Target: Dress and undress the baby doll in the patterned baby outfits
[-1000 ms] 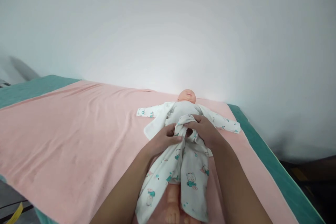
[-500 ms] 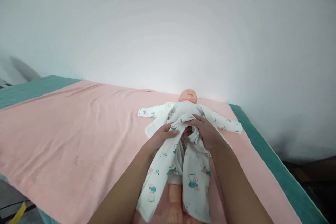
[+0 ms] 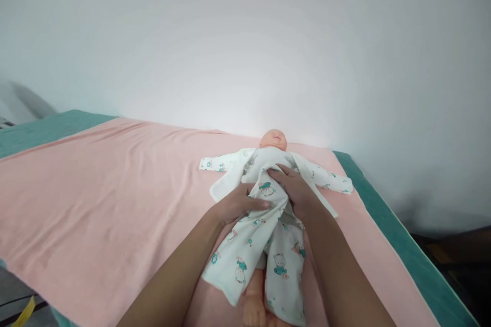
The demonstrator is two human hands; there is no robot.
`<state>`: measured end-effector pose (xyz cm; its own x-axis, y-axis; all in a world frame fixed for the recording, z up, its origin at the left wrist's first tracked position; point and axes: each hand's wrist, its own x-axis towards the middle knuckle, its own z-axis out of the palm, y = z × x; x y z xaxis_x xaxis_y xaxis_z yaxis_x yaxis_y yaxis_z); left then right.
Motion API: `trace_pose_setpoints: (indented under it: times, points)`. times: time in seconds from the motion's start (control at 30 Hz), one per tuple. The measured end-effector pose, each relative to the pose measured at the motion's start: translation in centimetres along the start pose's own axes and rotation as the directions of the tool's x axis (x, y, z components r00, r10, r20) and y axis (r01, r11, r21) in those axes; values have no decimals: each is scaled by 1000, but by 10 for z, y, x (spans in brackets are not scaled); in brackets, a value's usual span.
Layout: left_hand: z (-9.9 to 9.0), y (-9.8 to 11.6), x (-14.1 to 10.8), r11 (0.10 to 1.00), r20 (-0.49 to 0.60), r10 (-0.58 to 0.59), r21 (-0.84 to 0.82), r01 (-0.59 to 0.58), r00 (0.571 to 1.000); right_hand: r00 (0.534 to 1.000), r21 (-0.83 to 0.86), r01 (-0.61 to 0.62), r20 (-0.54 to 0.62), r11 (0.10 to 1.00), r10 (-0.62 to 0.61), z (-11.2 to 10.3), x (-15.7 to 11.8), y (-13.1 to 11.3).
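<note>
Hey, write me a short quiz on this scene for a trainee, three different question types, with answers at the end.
1. Multiple choice: What do the left hand and right hand both hold?
A. A bottle
B. Printed white pants
C. A shoe

2. True or false: The doll lies on its back on the pink blanket.

3. Fill in the blank: The cover showing beyond the blanket's side edges is coloured ____.

Key: 1. B; 2. True; 3. green (teal)
</note>
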<state>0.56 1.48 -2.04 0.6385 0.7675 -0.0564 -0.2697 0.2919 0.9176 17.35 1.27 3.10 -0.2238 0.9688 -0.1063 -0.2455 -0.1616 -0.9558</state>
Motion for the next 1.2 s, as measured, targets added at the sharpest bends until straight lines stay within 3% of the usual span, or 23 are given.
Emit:
trace_pose_setpoints:
  times: [0.27, 0.47, 0.57, 0.7, 0.87, 0.93, 1.03, 1.1, 1.2]
  points:
    - [-5, -13, -2, 940, -155, 144, -287, -184, 977, 998, -330, 41, 67, 943, -20, 1, 0, 4]
    - [-1, -14, 0, 907, -103, 192, -360, -217, 976, 957, -473, 14, 260, 881, 125, -2, -8, -3]
    - [1, -14, 1, 907, -82, 212, -354, -228, 974, 930, -550, -21, 295, 835, 218, -4, -13, -5]
    - [-1, -9, -2, 935, -78, 247, -243, -259, 966, 945, -439, -19, 286, 898, 160, -9, -10, -2]
    - [-7, -4, -9, 995, -17, 102, 22, -102, 995, 988, -133, -1, 152, 991, 21, -10, -1, 1]
    - [-8, -7, -9, 994, -25, 100, -28, -101, 995, 988, -154, 17, 157, 988, 7, -7, -1, 1]
    - [-6, -13, -8, 947, -84, 206, -233, -221, 975, 984, -279, 43, 178, 959, 8, 0, -5, -1]
    - [-5, -16, -6, 905, -142, 249, -319, -282, 958, 972, -379, 80, 234, 922, 12, 2, -9, -4]
    - [-4, -16, -6, 897, -171, 206, -359, -256, 963, 930, -513, 128, 359, 849, 76, 2, -15, -9]
